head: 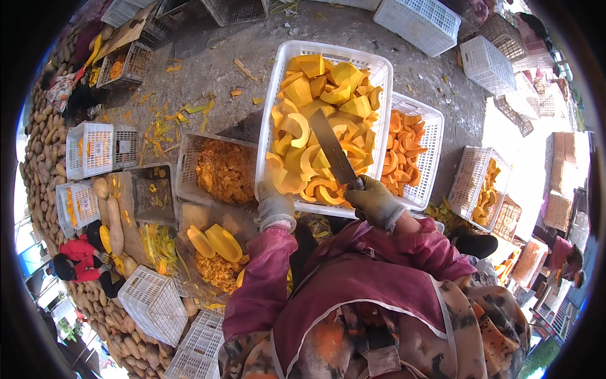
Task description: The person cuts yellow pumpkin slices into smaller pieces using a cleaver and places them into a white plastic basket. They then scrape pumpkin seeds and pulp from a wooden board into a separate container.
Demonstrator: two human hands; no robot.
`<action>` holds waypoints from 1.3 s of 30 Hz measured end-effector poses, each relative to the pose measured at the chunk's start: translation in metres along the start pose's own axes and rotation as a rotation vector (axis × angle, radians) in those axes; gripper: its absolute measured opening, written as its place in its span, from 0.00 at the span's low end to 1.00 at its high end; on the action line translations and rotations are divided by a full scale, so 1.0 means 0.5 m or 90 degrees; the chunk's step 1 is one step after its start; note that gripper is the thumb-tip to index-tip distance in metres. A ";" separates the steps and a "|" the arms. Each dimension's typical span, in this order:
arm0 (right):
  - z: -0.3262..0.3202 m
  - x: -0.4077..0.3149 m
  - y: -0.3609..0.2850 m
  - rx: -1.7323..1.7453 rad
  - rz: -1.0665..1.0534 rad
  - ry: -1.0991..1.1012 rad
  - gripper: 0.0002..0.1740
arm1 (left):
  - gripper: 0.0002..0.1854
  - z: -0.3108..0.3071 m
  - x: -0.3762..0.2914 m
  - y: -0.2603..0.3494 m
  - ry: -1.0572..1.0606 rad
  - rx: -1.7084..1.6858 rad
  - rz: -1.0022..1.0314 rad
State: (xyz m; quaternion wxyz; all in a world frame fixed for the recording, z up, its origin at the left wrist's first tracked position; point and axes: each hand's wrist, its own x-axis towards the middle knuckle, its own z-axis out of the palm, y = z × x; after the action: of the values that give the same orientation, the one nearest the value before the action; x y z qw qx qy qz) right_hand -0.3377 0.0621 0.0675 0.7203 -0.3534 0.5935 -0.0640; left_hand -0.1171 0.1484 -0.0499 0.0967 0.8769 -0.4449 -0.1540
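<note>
My right hand (374,199), in a worn work glove, grips the handle of a broad-bladed knife (333,148). The dark blade points up and left over a white plastic crate (326,49). Cut chunks and curved slices of yellow-orange pumpkin (303,90) fill this crate. Also gloved, my left hand (276,204) is at the crate's near left corner. Its fingers are blurred beside the pumpkin slices, and I cannot tell whether they hold one. Deeper orange pieces (402,147) lie in a second white crate (433,137), partly hidden under the first crate's right side.
To the left stands a crate (183,166) of orange pulp (225,170). Peeled pumpkin halves (222,241) rest nearer me. A person in red (83,260) works beside a large pile of whole squash (45,147). Peel scraps (163,130) litter the concrete floor (199,76).
</note>
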 end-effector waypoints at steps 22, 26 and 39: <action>0.318 0.046 0.095 -0.006 -0.014 0.079 0.12 | 0.15 0.370 -0.281 -0.889 -0.048 -0.709 -1.059; 0.354 0.069 0.111 -0.084 -0.019 0.088 0.16 | 0.15 0.376 -0.258 -0.868 -0.070 -0.738 -1.089; 0.383 0.057 0.133 -0.067 0.000 0.102 0.12 | 0.15 0.338 -0.164 -0.903 -0.059 -0.787 -0.982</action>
State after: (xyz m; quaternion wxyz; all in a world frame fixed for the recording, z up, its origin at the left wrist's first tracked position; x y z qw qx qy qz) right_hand -0.1787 0.1797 0.0142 0.6513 -0.3842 0.6516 -0.0606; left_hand 0.1156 0.4737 -0.3311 0.3932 0.7150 0.4034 -0.4141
